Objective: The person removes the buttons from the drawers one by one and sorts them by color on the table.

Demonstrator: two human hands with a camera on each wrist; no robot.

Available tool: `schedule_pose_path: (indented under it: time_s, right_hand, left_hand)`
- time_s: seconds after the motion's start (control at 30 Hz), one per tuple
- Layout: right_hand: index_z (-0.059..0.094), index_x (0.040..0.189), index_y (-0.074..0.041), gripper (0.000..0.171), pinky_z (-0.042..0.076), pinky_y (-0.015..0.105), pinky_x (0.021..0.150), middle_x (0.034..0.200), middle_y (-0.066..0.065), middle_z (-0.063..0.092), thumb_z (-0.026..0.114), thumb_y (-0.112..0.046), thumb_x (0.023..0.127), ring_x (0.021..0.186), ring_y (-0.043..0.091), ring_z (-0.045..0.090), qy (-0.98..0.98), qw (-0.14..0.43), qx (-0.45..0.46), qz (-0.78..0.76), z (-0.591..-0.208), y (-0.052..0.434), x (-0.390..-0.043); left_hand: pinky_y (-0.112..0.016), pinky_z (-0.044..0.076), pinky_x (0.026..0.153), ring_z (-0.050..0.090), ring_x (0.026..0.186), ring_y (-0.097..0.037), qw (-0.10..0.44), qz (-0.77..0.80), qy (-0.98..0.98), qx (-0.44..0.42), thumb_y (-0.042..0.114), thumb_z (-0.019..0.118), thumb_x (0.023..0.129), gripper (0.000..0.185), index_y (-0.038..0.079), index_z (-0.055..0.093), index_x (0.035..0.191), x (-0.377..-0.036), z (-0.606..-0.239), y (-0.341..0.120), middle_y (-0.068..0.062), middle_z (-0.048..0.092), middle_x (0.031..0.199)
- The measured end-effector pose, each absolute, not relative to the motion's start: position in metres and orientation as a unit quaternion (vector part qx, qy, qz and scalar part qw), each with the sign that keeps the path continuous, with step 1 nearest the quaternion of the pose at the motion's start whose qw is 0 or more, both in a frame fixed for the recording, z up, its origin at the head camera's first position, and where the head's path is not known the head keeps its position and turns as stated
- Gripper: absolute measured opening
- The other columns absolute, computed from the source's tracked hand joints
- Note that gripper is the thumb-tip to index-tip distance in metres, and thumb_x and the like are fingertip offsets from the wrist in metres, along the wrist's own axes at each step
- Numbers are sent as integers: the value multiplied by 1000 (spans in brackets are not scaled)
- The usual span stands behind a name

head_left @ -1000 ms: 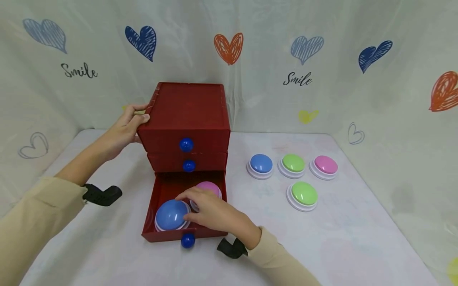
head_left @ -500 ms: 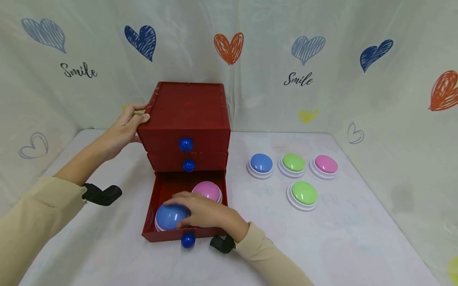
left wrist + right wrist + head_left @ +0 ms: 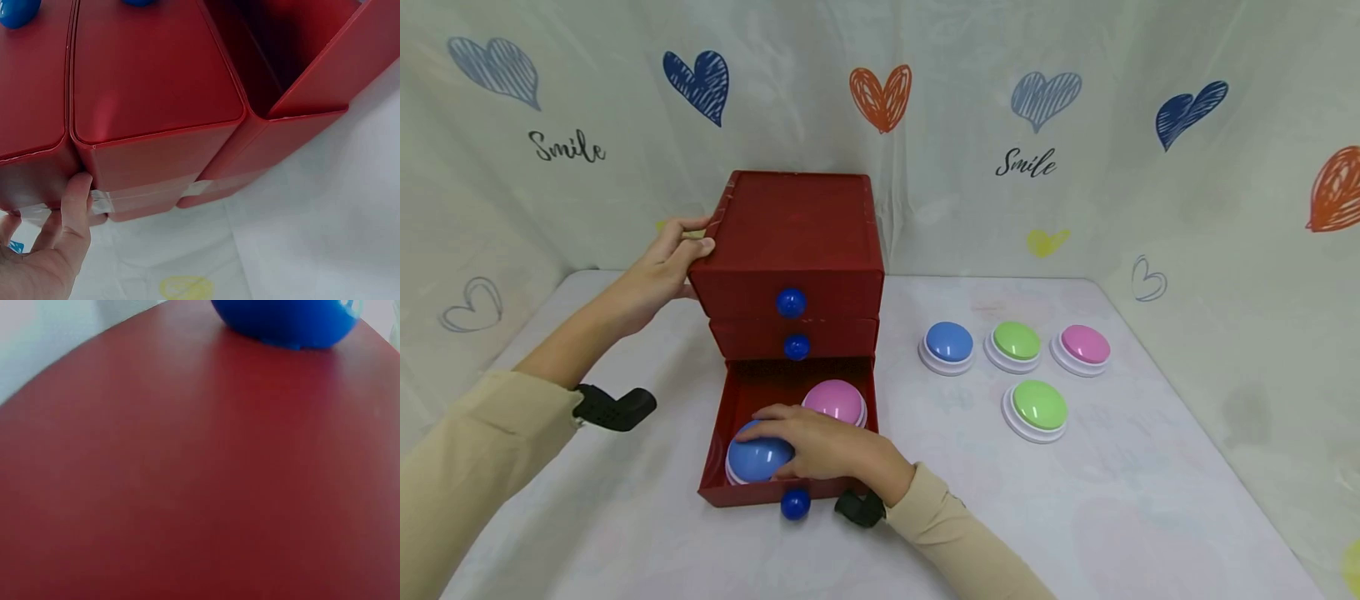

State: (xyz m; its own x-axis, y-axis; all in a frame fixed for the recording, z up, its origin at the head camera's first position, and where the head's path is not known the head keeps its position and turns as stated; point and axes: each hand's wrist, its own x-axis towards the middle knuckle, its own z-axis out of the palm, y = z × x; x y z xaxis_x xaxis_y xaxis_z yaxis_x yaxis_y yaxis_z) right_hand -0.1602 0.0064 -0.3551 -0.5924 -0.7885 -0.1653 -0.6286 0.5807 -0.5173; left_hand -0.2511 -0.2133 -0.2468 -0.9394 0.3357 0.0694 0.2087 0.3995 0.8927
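So, we've got our right hand (image 3: 835, 450) down in the lower middle of the head view, resting over the blue dome button (image 3: 758, 457) that sits in the front left corner of the open bottom drawer (image 3: 715, 450). Our fingers are lightly curled and close together across the right side of the dome, the thumb tucked at its near edge, so we're gripping it rather than just touching it. A pink dome button (image 3: 835, 402) sits just behind, toward the back right of the same drawer; whether the two domes touch, we can't tell.

Our left hand (image 3: 664, 268) is at the left middle of the frame, holding the upper left corner of the red drawer box (image 3: 793, 229), fingers together along the top edge. In the left wrist view the thumb (image 3: 74, 203) lies flat and straight against the box's side, next to a strip of clear tape (image 3: 150, 192).

The two upper drawers are pushed in, each with a blue knob; the bottom drawer's knob (image 3: 795, 504) pokes out just left of our right wrist. The right wrist view is just red drawer front with that knob (image 3: 287, 322) at the top edge.

Off to the right on the white table (image 3: 1112, 483) we see four more buttons: blue (image 3: 948, 343), green (image 3: 1016, 342) and pink (image 3: 1083, 346) in a row, plus another green one (image 3: 1037, 407) nearer to us.
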Motion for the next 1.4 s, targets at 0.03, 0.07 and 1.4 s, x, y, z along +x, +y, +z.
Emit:
schedule_pose_path:
  time_s: [0.03,0.07,1.4]
  right_hand:
    - [47,136,-29,57,45,27,94,144,-3,38,69,-22,84,129,16,40,869,191,-408,-206,-355,6,-160]
    - [47,135,-29,57,45,27,94,143,-3,38,69,-22,84,129,16,40,869,188,-409,-205,-356,6,-160]
    - [48,134,-31,55,47,28,90,140,-2,39,68,-37,83,126,18,36,883,63,-347,-310,-334,43,-153]
  left_hand:
    - [-23,50,70,53,93,1,61,524,833,166,33,26,101,51,7,12,142,-252,-247,-214,-10,30,137]
    - [-23,50,70,53,93,1,61,525,832,170,32,26,101,50,6,11,142,-252,-248,-214,-9,30,137]
    - [-23,50,70,54,93,0,56,521,835,167,35,27,101,51,9,13,142,-257,-251,-215,-11,28,138]
